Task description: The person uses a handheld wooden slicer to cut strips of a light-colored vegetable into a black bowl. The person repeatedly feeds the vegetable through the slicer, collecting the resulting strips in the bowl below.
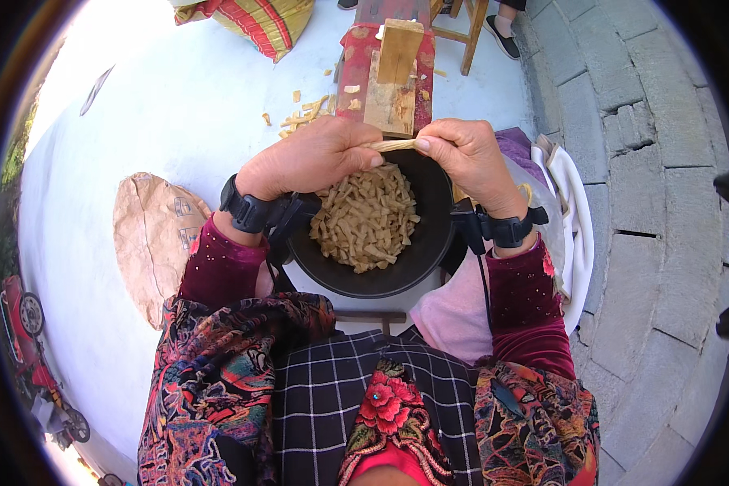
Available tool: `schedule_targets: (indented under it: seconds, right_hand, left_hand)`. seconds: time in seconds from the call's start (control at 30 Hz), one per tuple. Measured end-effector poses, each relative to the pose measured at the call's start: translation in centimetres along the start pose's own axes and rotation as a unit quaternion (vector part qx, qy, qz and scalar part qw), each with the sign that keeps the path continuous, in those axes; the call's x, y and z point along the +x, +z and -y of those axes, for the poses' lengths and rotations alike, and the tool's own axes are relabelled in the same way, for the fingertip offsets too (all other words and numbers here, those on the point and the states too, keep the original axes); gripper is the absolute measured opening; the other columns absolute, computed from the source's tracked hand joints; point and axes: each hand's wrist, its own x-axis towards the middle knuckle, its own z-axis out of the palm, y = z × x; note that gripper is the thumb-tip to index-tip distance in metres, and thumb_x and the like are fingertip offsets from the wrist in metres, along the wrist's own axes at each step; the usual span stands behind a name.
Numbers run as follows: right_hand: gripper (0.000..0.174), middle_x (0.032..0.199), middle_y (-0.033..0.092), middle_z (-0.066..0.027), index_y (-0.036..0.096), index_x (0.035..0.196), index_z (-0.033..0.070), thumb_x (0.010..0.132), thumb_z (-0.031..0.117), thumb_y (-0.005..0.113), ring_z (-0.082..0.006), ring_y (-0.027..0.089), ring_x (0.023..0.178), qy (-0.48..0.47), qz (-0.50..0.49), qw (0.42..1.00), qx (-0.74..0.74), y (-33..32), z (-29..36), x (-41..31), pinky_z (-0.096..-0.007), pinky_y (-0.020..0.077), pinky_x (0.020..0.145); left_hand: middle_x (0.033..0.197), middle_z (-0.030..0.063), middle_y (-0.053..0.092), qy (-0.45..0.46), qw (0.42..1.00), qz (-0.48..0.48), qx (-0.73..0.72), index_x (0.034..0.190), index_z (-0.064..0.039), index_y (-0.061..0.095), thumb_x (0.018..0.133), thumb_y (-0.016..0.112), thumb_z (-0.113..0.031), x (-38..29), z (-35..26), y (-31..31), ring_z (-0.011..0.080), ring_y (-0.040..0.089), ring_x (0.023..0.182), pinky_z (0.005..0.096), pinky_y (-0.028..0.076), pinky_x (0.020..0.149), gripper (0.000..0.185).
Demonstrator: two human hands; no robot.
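A pale, fibrous, twisted strip (392, 146) is stretched level between my two hands. My left hand (322, 152) pinches one end between thumb and fingers, and my right hand (465, 155) grips the other. Below them sits a round black basin (431, 225) holding a heap of short, pale tan cut pieces (367, 222). Just beyond the strip, an upright wooden block (399, 51) stands on a wooden board (390, 100). That board rests on a bench covered with red cloth (355, 67).
Loose pale pieces (307, 115) lie on the floor beside the bench. A brown paper sack (152, 243) is at left, a striped woven bag (261, 24) at the back. Pink cloth (452, 319) and white cloth (574, 237) lie at right by a block wall (638, 200). Another person's foot (503, 36) shows near a wooden stool (462, 33).
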Motion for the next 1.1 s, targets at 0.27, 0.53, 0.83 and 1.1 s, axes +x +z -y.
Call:
schedule_targets:
  seconds: [0.27, 0.53, 0.83, 1.1]
  right_hand:
    - [0.021, 0.07, 0.063, -0.0181, 0.066, 0.081, 0.001, 0.085, 0.021, 0.059, -0.0322, 0.063, 0.064, 0.005, -0.204, 0.977, -0.069, 1.9, -4.1, 5.8, -0.039, 0.0488, 0.06]
    - [0.029, 0.07, 0.065, -0.0174, 0.067, 0.079, 0.001, 0.087, 0.025, 0.054, -0.0344, 0.063, 0.065, 0.075, -0.097, 0.953, -0.278, 1.7, -4.5, 6.7, -0.0442, 0.0495, 0.059]
    - [0.025, 0.064, 0.046, 0.0046, 0.057, 0.089, 0.005, 0.098, 0.027, 0.052, -0.0024, 0.036, 0.048, 0.221, 0.021, 0.785, 0.578, 4.4, 1.7, 3.3, -0.0175, 0.0328, 0.043]
    - [0.027, 0.067, 0.042, 0.0059, 0.058, 0.099, 0.0, 0.099, 0.026, 0.051, -0.0012, 0.032, 0.052, 0.138, 0.131, 0.899, 0.393, 3.5, 3.5, 2.6, -0.0159, 0.0287, 0.046]
  left_hand:
    - [0.075, 0.0135, 0.065, -0.11, 0.95, -0.249, 0.155, 0.1, -0.014, 0.067, 0.088, 0.057, -0.033, 5.5, 4.6, 1.2, 0.0342, 0.064, 0.074, 0.0439, 0.049, 0.068, 0.024]
    - [0.076, 0.0139, 0.067, -0.217, 0.952, -0.072, 0.203, 0.099, -0.016, 0.07, 0.083, 0.059, -0.048, 3.9, 2.9, 0.1, 0.033, 0.065, 0.078, 0.0429, 0.05, 0.071, 0.037]
    - [0.064, 0.0075, 0.059, -0.096, 0.808, -0.306, -0.494, 0.102, 0.004, 0.062, 0.102, 0.038, -0.04, 3.4, -1.7, 4.7, 0.018, 0.061, 0.054, 0.03, 0.053, 0.054, 0.05]
    - [0.058, -0.0059, 0.028, 0.117, 0.678, -0.428, -0.586, 0.079, -0.012, 0.042, 0.103, 0.034, -0.037, 1.0, -0.6, -1.9, 0.0085, 0.024, 0.048, 0.0238, 0.025, 0.047, 0.036]
